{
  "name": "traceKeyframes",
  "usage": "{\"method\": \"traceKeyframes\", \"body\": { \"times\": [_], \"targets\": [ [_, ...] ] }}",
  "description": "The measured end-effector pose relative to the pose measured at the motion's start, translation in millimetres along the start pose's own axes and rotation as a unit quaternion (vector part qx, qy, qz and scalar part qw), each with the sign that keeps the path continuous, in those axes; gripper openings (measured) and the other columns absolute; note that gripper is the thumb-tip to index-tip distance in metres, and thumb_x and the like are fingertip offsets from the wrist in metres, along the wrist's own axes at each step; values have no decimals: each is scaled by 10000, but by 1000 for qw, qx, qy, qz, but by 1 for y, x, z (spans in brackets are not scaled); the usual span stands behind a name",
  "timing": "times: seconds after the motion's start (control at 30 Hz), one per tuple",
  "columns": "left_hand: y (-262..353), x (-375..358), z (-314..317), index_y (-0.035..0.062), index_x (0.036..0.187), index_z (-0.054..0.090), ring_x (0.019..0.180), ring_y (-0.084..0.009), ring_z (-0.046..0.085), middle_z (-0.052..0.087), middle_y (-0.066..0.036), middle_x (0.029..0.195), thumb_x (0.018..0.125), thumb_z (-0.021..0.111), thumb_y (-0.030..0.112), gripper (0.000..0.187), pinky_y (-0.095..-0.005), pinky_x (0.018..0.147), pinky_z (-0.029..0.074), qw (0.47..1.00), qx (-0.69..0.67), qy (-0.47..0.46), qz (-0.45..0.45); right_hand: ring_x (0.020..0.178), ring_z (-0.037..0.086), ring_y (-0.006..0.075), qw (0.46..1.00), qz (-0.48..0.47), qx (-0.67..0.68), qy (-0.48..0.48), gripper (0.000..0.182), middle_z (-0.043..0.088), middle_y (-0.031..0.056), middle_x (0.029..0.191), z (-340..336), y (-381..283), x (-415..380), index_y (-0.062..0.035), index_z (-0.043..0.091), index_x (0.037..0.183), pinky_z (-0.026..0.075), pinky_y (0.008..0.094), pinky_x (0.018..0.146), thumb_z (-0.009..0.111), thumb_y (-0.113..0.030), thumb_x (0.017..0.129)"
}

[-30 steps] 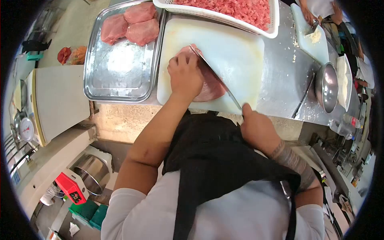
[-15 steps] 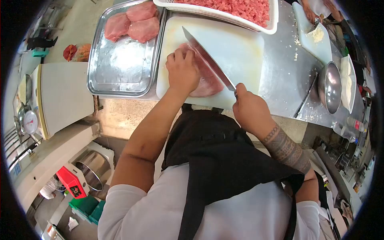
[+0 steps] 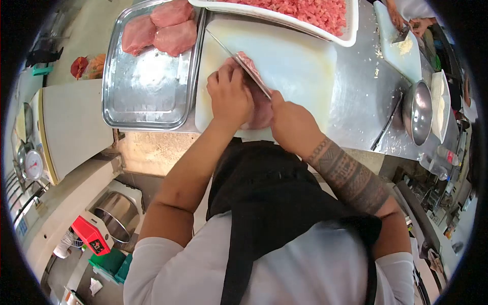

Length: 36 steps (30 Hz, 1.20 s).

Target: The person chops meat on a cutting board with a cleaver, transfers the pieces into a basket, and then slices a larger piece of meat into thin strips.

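On the white cutting board (image 3: 300,76) lies a piece of raw meat (image 3: 260,113), partly covered by my hands and the blade. My left hand (image 3: 230,96) presses on its left part with bent fingers. My right hand (image 3: 295,122) is wrapped round the handle of a long knife (image 3: 239,62). The blade slants up and left across the meat, close to my left fingertips. A strip of meat (image 3: 252,68) shows along the blade's right side.
A metal tray (image 3: 147,109) with several meat pieces (image 3: 175,36) stands left. Behind the board is a white basket (image 3: 351,35) of diced meat. At right are a steel bowl (image 3: 419,112), a dark thin tool (image 3: 389,122) and another person's hands (image 3: 396,18) at a second board.
My right hand and the knife have moved left and up, and the blade now lies over the meat. A strip of meat shows at the blade's right side. The view has shifted slightly.
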<state>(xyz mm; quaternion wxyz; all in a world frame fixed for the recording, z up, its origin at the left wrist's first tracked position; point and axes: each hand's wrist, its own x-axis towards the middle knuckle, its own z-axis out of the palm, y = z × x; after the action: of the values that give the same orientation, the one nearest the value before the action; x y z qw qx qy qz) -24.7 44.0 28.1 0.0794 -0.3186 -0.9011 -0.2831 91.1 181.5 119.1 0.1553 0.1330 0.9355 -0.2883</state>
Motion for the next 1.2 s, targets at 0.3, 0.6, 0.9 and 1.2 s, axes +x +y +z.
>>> {"method": "traceKeyframes", "body": {
  "times": [0.3, 0.6, 0.9, 1.2],
  "targets": [
    [2, -1, 0, 21, 1237, 631, 1180, -426, 520, 579, -205, 1300, 885, 646, 105, 362, -554, 1027, 424, 999, 20, -14, -22, 841, 723, 468, 999, -3, -49, -12, 248, 716, 265, 879, -16, 1, -59, 6, 514, 1187, 574, 582, 752, 549, -77, 957],
    [-2, -3, 6, 46, 1190, 655, 1173, -430, 515, 573, -210, 1269, 901, 641, 126, 300, -562, 1023, 423, 998, -36, 25, -33, 810, 687, 502, 999, 18, -26, 14, 234, 691, 284, 840, 17, 33, -38, 11, 495, 1116, 529, 609, 731, 586, -66, 915],
    [-4, -3, 5, 21, 1253, 639, 1179, -433, 512, 567, -219, 1260, 874, 631, 72, 382, -539, 1060, 419, 1000, -16, 5, -20, 873, 705, 494, 997, 54, -39, -51, 245, 706, 289, 901, -43, -5, -76, 20, 496, 1127, 558, 584, 796, 583, -56, 911],
    [-2, 0, 2, 42, 1206, 657, 1232, -438, 484, 551, -204, 1372, 883, 641, 78, 326, -565, 1072, 404, 996, -66, -22, -52, 882, 706, 492, 999, 15, -27, -28, 258, 710, 285, 913, -27, -9, -18, 29, 496, 1146, 561, 575, 790, 580, -46, 915]
  ]
}}
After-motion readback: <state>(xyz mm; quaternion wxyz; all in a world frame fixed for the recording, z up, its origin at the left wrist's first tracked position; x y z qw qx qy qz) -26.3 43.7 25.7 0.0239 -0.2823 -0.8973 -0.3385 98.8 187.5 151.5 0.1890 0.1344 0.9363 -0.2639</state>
